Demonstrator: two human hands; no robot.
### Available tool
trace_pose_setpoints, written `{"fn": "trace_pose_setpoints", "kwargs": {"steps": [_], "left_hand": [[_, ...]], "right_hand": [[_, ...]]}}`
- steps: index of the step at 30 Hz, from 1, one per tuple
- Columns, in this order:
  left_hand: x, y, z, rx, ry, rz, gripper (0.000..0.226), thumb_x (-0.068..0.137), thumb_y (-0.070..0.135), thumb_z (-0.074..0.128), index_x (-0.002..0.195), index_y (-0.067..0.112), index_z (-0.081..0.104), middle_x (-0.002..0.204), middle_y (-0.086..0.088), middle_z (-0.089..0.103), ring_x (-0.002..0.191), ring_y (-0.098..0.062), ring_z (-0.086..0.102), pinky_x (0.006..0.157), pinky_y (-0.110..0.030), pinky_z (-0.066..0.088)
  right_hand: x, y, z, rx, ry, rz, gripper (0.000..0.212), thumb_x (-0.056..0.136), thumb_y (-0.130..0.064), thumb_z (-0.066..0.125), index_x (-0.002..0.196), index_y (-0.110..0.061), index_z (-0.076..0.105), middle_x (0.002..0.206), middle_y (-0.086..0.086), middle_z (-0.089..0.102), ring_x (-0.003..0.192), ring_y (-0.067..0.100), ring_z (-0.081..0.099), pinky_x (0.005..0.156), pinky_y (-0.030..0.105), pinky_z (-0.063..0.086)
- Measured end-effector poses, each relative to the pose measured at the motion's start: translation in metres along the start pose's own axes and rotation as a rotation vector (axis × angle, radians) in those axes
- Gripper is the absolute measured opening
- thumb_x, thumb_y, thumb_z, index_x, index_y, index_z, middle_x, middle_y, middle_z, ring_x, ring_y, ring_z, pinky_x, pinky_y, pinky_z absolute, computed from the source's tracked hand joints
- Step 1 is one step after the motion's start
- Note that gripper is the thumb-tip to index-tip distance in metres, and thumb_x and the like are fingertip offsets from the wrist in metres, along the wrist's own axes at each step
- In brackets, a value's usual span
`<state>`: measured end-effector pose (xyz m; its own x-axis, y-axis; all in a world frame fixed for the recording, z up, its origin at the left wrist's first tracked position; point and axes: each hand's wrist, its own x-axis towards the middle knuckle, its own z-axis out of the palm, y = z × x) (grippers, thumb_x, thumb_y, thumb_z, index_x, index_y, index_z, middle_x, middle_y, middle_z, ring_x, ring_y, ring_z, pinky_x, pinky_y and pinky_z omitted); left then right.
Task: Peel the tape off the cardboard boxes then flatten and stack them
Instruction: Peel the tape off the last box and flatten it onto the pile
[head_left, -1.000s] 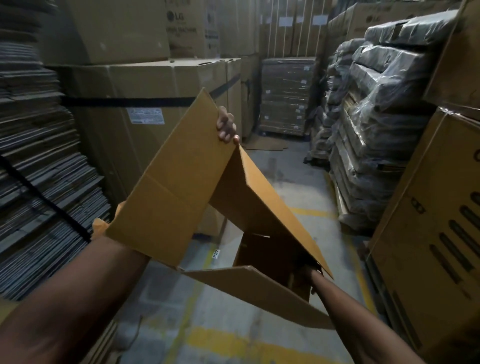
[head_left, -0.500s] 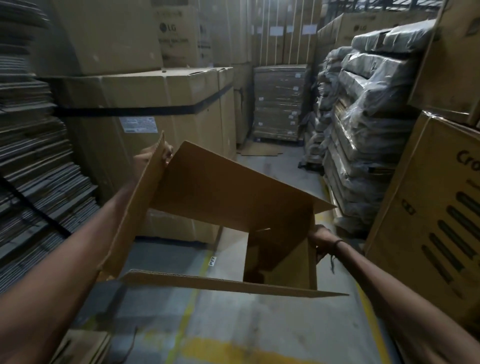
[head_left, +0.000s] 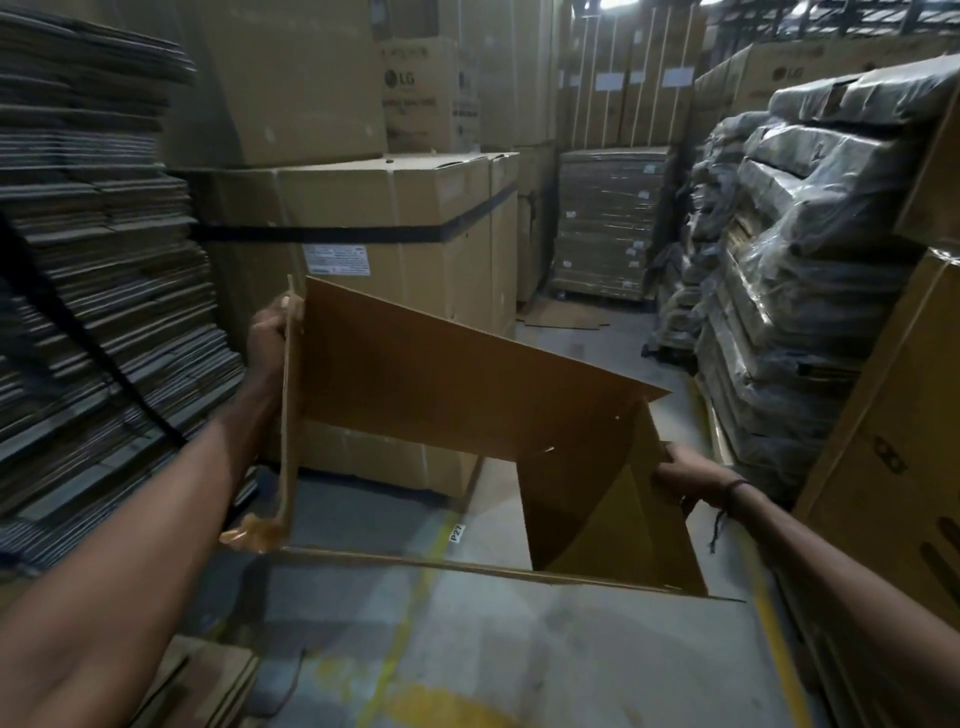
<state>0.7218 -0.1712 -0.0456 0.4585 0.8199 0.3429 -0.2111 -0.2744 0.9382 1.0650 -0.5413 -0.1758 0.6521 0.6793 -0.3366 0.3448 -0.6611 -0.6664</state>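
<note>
Left hand (head_left: 270, 338) is gripping the far-left upper corner of the opened cardboard box (head_left: 457, 384), fingers curling round the edge of the left panel, thumb side toward the camera. Right hand (head_left: 685, 475) is pinching the right wall near its top edge, well apart from the left. Box is hanging in mid-air between both hands, above the floor (head_left: 519, 649), with its long axis running left-to-right across the view, far panel sloping down toward the right. It's open as a tube, not yet flat. Loose strip of tape (head_left: 252, 535) is dangling off the lower left corner, nearer the left hand, so my guess: that hand is better placed to strip it, with the right one steadying. Flattening likely means pushing the two held corners along that long axis.
</note>
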Motion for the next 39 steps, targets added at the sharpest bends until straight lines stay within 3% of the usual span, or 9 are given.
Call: {"fn": "trace_pose_setpoints", "kwargs": {"steps": [8,14,20,23,27,30,33,36,39], "left_hand": [[0.053,-0.012,-0.052,-0.076,0.494,0.077,0.026,0.089,0.047,0.050,0.081,0.024,0.058,0.076,0.003,0.054,0.075,-0.018,0.052,0.073,-0.037,0.044],[0.039,0.012,-0.087,0.164,0.753,0.257,0.024,0.091,0.035,0.040,0.067,0.029,0.041,0.067,0.010,0.045,0.071,-0.016,0.045,0.074,-0.049,0.043],[0.005,0.031,-0.137,0.378,0.662,0.430,0.017,0.098,0.009,0.042,0.111,0.016,0.052,0.085,0.019,0.059,0.079,-0.002,0.055,0.078,-0.030,0.047],[-0.007,0.033,-0.178,0.581,0.607,0.326,0.037,0.104,0.027,0.036,0.124,0.007,0.060,0.116,-0.006,0.064,0.109,-0.021,0.058,0.099,-0.037,0.042],[-0.037,0.044,-0.219,0.758,0.664,0.298,0.037,0.105,0.035,0.028,0.105,0.011,0.057,0.101,-0.005,0.054,0.100,-0.026,0.051,0.095,-0.051,0.036],[-0.061,0.049,-0.237,0.872,0.698,0.341,0.037,0.107,0.033,0.030,0.115,0.010,0.059,0.112,-0.009,0.059,0.108,-0.027,0.052,0.099,-0.053,0.035],[-0.079,0.049,-0.247,1.071,0.771,0.350,0.029,0.106,0.029,0.034,0.110,0.017,0.060,0.107,-0.003,0.061,0.107,-0.025,0.053,0.089,-0.043,0.027],[-0.094,0.049,-0.257,1.209,0.790,0.379,0.015,0.102,0.023,0.040,0.096,0.024,0.054,0.094,0.005,0.055,0.097,-0.021,0.050,0.083,-0.040,0.024],[-0.109,0.054,-0.286,1.283,0.811,0.401,0.011,0.096,0.023,0.043,0.092,0.027,0.051,0.091,0.008,0.052,0.092,-0.017,0.046,0.085,-0.043,0.029]], "right_hand": [[0.001,-0.019,0.016,-0.280,-0.170,-0.134,0.033,0.101,-0.002,0.050,0.116,-0.030,0.044,0.104,-0.002,0.058,0.086,0.007,0.059,0.069,0.018,0.054],[0.030,-0.010,0.047,-0.359,-0.266,-0.219,0.030,0.100,-0.002,0.052,0.111,-0.030,0.049,0.114,-0.001,0.054,0.100,0.009,0.055,0.087,0.022,0.051],[0.050,-0.041,0.102,-0.389,-0.427,-0.189,0.033,0.103,-0.006,0.047,0.126,-0.029,0.042,0.120,-0.006,0.055,0.104,0.005,0.057,0.074,0.015,0.046],[0.065,-0.059,0.134,-0.448,-0.442,-0.243,0.034,0.102,-0.005,0.050,0.127,-0.026,0.041,0.118,-0.006,0.050,0.101,0.004,0.052,0.076,0.016,0.047],[0.091,-0.093,0.175,-0.601,-0.428,-0.438,0.038,0.086,-0.054,0.068,0.110,-0.039,0.043,0.130,0.003,0.054,0.109,0.011,0.055,0.100,0.037,0.051],[0.094,-0.177,0.197,-0.678,-0.275,-0.543,0.036,0.089,-0.020,0.073,0.115,-0.035,0.052,0.134,0.006,0.060,0.114,0.016,0.060,0.094,0.026,0.053],[0.055,-0.299,0.224,-0.126,-0.032,-0.793,0.046,0.090,-0.009,0.072,0.133,-0.021,0.061,0.125,0.000,0.067,0.115,0.019,0.065,0.094,0.032,0.053],[-0.028,-0.406,0.273,0.174,-0.368,-0.997,0.050,0.094,-0.048,0.067,0.141,-0.037,0.052,0.132,-0.015,0.060,0.119,0.003,0.059,0.093,0.032,0.050],[-0.087,-0.472,0.337,0.090,-0.653,-1.083,0.073,0.082,-0.056,0.075,0.145,-0.042,0.041,0.137,-0.012,0.058,0.120,0.010,0.062,0.095,0.038,0.056]]}}
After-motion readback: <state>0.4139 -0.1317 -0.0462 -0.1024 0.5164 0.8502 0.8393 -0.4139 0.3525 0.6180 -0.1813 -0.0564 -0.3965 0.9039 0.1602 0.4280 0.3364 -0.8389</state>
